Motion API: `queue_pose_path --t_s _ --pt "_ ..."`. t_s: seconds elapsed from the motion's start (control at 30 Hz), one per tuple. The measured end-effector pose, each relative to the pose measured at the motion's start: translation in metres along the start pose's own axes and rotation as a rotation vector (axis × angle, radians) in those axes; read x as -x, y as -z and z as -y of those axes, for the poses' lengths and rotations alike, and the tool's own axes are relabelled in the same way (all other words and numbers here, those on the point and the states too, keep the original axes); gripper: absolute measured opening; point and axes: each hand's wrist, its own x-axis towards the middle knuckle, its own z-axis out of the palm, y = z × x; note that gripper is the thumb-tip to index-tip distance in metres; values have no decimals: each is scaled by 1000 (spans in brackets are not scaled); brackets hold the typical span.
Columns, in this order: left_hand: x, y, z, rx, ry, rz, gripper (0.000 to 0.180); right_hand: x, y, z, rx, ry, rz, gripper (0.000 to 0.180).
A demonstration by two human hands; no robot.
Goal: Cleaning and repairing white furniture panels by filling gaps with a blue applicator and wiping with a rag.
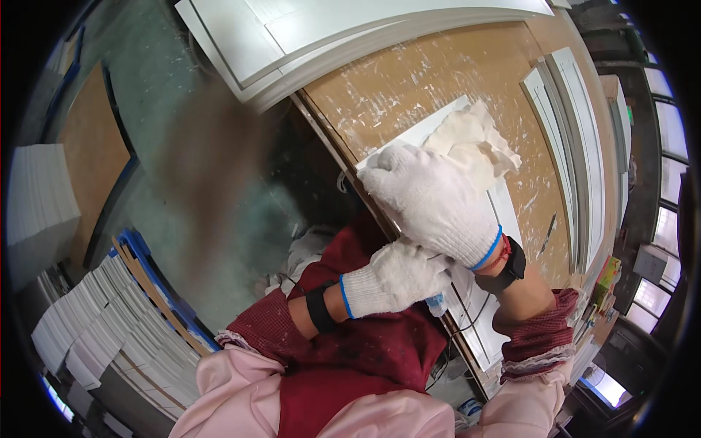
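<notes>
My right hand [438,201], in a white knit glove with a blue cuff edge, is closed above a white panel [467,321] lying along the workbench edge. Its fingertips point left and are curled out of sight. A crumpled off-white cloth [478,146] touches the far side of this hand; whether the fingers grip it is hidden. Just below and to the left, my left hand [398,277], gloved alike, is closed by the bench edge, close to the right wrist. Beneath it shows a small blue-and-white item [437,303]; what its fingers hold cannot be made out.
The brown workbench [409,80] carries white smears. White panels [307,29] lie at its far end, and narrow white strips [577,146] on its right. Stacked white boards [117,328] stand at lower left. A blurred brown shape [212,153] crosses the left side.
</notes>
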Motion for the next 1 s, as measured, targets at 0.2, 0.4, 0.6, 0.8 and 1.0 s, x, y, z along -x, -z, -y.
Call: queue_pose_path --t_s 0.2,0.4,0.6,0.8,1.0 --pt "-10 11 11 -129 -229 -122 19 6 13 -27 132 -36 -38 12" --pt "-9 15 3 -46 -113 -59 19 7 0 -18 -123 27 -92 17" --pt "-14 20 8 -43 -188 -58 18 3 8 -27 65 -85 8 13" --pt "-16 9 8 7 -216 -218 12 49 19 -59 -365 -105 -469 15" --pt "-18 17 9 48 -220 -185 13 54 15 -43 -350 -119 -313 20"
